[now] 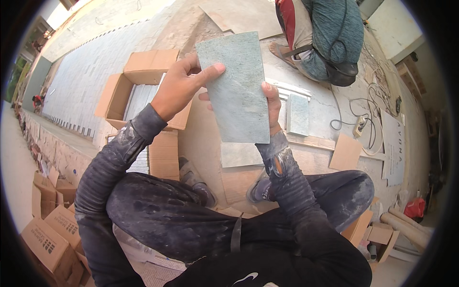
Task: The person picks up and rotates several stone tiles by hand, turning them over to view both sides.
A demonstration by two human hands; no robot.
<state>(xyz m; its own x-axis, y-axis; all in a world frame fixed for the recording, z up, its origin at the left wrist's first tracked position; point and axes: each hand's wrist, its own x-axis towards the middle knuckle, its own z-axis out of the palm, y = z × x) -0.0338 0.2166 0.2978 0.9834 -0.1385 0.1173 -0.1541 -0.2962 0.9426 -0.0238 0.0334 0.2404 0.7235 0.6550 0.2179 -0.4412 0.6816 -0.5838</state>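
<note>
A rectangular grey-green stone tile is held up in front of me, its broad face toward me. My left hand grips its left edge near the top, thumb lying on the face and fingers behind. On the opposite edge, lower down, my right hand closes with the thumb at the rim; some fingertips show past the tile's left side. Beyond my left forearm, an open cardboard box holds several tiles on edge. A small stack of similar tiles lies right of my right hand.
A crouching person is at the far right. Cables and a power strip lie on the right floor, near a cardboard piece. More cartons stand at lower left. A large tiled surface stretches along the far left.
</note>
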